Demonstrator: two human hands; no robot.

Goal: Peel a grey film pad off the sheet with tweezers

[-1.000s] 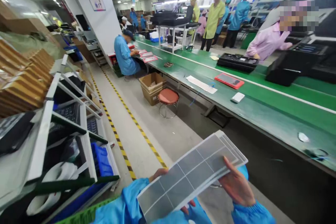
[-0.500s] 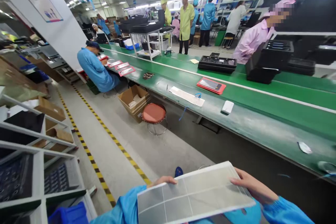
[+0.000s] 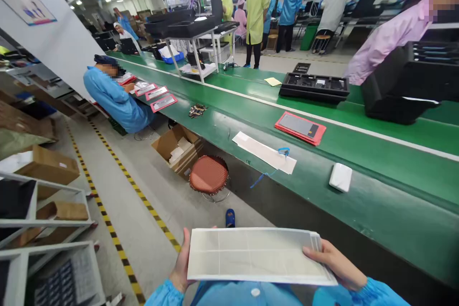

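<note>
A long green bench (image 3: 358, 201) runs along the right, carrying a red tray (image 3: 300, 127), a white paper strip (image 3: 263, 152) and a small white block (image 3: 340, 177). A round red stool (image 3: 209, 175) stands beside it on the floor. Low in view, a stack of pale gridded sheets (image 3: 254, 253) lies flat (roughly level) between both hands: the left hand (image 3: 181, 265) has its grip clamped on the near-left edge, the right hand (image 3: 337, 265) on the right end.
</note>
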